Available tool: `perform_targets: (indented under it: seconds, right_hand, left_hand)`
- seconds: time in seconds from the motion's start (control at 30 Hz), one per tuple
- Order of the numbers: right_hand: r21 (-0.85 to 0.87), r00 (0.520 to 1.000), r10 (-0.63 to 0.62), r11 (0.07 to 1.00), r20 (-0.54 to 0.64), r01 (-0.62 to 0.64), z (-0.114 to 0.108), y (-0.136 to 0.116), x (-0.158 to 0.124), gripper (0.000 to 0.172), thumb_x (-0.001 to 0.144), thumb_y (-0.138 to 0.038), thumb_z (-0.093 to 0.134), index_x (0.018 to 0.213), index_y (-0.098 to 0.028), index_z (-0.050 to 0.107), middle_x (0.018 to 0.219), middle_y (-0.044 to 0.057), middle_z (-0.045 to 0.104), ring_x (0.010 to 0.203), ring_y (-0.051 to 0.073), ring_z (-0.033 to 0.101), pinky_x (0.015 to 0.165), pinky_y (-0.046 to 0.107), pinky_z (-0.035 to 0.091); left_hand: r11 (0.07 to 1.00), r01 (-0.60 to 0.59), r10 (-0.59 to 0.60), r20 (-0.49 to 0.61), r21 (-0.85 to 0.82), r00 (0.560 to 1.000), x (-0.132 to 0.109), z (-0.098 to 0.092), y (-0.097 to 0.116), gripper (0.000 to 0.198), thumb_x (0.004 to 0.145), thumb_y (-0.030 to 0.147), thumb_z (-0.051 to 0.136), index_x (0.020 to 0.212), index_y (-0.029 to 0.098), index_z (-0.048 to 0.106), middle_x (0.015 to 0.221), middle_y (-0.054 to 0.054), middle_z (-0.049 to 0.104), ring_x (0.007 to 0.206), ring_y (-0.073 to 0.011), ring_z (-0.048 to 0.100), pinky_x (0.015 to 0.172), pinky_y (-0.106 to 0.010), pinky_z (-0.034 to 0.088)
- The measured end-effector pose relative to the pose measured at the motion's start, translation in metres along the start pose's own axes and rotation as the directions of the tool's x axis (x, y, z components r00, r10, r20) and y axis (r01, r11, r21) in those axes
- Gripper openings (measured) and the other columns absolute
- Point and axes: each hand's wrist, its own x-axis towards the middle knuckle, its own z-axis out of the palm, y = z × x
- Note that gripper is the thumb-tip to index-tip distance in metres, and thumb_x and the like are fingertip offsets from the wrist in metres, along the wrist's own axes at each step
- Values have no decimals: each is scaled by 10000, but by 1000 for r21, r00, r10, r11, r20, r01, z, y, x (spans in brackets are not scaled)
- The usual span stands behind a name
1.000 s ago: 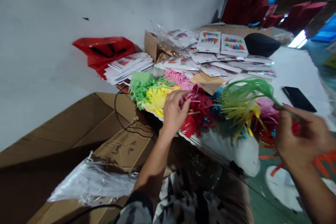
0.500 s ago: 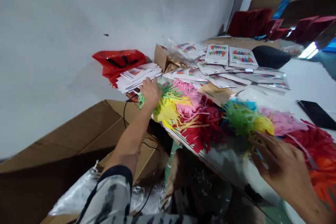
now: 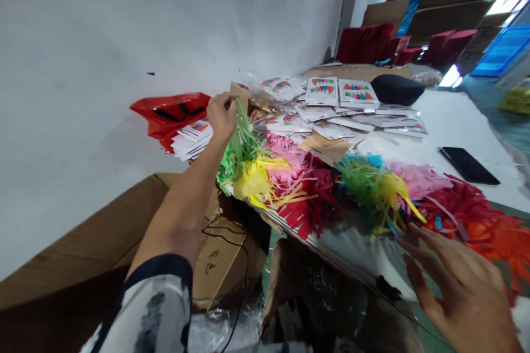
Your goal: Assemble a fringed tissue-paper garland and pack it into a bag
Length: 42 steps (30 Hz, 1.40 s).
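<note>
Left grip: fingers closing around the upper end of a green paper fringe, holding it up.
Right grip: standing open, fingers spread, holding nothing, just below a green-and-yellow paper fringe.
Change: the green paper fringe is rising in the left grip, no longer lying low on the pile as it was half a second ago.
Fringe condition: strips hanging loose, lower end still resting on a yellow paper fringe.
Beyond the left grip: a red plastic bag and packets printed with bunting.
Beyond the right grip: a black smartphone lying on the worktop.
</note>
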Motion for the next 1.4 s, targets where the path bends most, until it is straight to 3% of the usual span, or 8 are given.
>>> perform_targets:
  seconds: [0.13,0.3,0.57,0.8,0.97,1.1,1.23,1.4]
  right_hand:
    - [81,999,35,996,-24,-33,-3,-7,-11,712,910,-283,612,1528,-583,424,1346,68,708,1189,435,683,914,661,529]
    - [171,998,62,984,-19,-58,-6,-15,-27,749,878,-229,652,1491,-617,465,1382,22,699,1199,409,689,937,658,552]
    - [158,985,125,982,-122,-105,-17,-7,-65,622,859,-306,669,1411,-580,585,1341,13,722,1137,413,714,843,642,586]
    - [132,990,67,990,-123,-51,-15,-10,-83,440,910,-218,622,1297,-416,689,1383,28,700,1166,391,702,881,640,581]
    - [146,988,48,989,-145,-26,-16,-15,-81,507,886,-212,629,1333,-446,684,1330,35,730,1138,384,719,817,606,605]
    - [109,984,-16,993,-179,36,-20,-17,-77,367,900,-240,623,1231,-331,755,1316,55,739,1116,346,729,824,506,600]
    - [84,976,-53,994,-212,72,-21,-22,-71,322,913,-193,598,1164,-297,771,1262,55,766,1068,299,742,814,436,581]
    - [84,975,-56,994,-215,75,-21,-27,-69,303,928,-193,584,1156,-272,767,1243,74,772,1060,300,747,832,436,578]
  left_hand:
    - [996,-74,75,14,-43,997,28,-8,30,285,964,217,507,1116,217,748,1030,-77,710,1016,-247,617,985,-390,450]
    - [983,-176,165,173,46,971,42,-6,63,272,905,194,549,1066,201,768,1015,-99,705,1071,-273,585,1018,-412,432]
    - [986,-169,166,105,12,980,45,15,78,243,889,185,579,1016,203,786,999,-87,713,1010,-258,603,947,-365,440]
    - [948,-239,209,-154,-212,966,67,22,86,255,919,145,580,1052,195,792,903,-49,690,919,-197,612,956,-339,459]
    - [927,-284,275,-73,-244,959,65,21,93,203,889,138,622,988,186,792,861,-36,691,874,-186,622,942,-347,491]
    - [899,-298,235,-220,-322,947,75,14,107,158,930,189,628,987,195,775,863,-22,685,860,-174,625,898,-349,506]
    - [845,-309,207,-266,-437,942,94,-1,126,112,986,277,654,1010,203,734,899,-1,654,902,-152,612,869,-340,476]
    - [813,-337,208,-304,-475,930,104,-30,164,235,1036,-16,468,1193,108,592,1049,52,589,940,-18,461,917,-246,384]
